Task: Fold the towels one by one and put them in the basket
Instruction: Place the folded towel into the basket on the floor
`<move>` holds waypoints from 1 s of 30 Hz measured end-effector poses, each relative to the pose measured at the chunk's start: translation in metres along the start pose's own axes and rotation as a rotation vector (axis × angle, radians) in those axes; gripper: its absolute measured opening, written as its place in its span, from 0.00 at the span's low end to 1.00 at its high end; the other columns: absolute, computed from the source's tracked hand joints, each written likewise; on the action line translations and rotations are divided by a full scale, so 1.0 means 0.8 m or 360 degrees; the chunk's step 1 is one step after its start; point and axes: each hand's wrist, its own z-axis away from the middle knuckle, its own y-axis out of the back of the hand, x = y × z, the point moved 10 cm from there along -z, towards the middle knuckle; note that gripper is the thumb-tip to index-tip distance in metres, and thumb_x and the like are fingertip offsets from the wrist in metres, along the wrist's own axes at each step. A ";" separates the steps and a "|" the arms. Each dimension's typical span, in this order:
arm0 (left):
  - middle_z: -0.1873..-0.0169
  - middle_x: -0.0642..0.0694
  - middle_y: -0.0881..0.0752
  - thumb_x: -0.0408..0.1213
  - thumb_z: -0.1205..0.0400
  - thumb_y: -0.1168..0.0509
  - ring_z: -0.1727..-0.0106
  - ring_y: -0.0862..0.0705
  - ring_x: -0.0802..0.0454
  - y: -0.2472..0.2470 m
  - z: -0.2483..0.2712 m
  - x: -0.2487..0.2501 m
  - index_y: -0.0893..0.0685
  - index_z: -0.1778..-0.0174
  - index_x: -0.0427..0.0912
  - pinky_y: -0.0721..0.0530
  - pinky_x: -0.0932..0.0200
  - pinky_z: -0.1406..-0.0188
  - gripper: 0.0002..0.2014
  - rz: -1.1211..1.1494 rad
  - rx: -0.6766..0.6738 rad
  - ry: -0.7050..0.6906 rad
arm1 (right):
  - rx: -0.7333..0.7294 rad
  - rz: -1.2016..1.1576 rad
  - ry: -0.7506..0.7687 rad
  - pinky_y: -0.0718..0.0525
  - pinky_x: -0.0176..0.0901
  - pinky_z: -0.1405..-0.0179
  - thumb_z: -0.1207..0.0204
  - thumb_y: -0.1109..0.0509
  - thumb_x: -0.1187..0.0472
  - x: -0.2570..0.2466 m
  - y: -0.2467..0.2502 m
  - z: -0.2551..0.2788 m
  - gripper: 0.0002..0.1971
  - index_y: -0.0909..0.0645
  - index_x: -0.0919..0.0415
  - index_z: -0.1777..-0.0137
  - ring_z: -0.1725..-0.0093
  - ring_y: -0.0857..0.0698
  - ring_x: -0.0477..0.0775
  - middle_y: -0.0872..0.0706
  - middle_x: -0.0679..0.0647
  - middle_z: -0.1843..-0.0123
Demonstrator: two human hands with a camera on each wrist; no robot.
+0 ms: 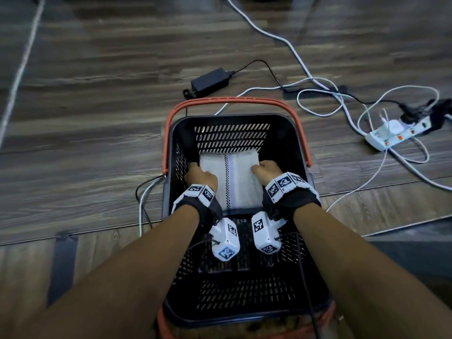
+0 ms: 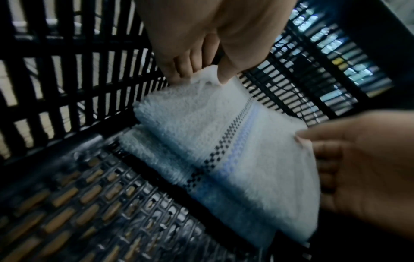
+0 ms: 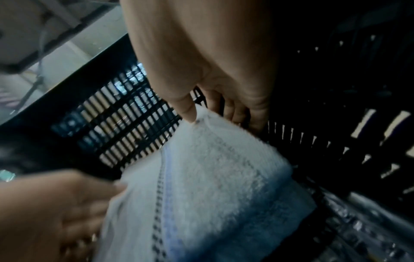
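Note:
A folded white towel (image 1: 232, 177) with a dark checkered and pale blue stripe sits inside the black basket (image 1: 232, 117), toward its far wall. My left hand (image 1: 197, 168) pinches the towel's left far corner and my right hand (image 1: 259, 168) pinches the right one. In the left wrist view the thumb and fingers of the left hand (image 2: 201, 76) nip the towel (image 2: 201, 124) edge, and its near fold lies low by the slotted basket floor (image 2: 89, 203). The right wrist view shows the right hand (image 3: 215, 118) nipping the towel (image 3: 212, 177) the same way.
The basket has an orange handle (image 1: 234, 101) folded back and stands on a wooden floor (image 1: 85, 118). A black power adapter (image 1: 210, 81) lies just beyond it. White and black cables (image 1: 318, 81) run to a power strip (image 1: 396, 133) at the right.

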 end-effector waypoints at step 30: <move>0.41 0.36 0.17 0.48 0.16 0.47 0.42 0.18 0.36 0.060 0.137 0.111 0.20 0.46 0.38 0.23 0.49 0.47 0.18 -0.1308 -0.0514 -0.0751 | -0.0194 0.1262 0.0410 0.20 0.49 0.53 0.20 0.42 0.47 -0.066 0.035 0.177 0.20 0.21 0.66 0.49 0.48 0.16 0.65 0.16 0.65 0.43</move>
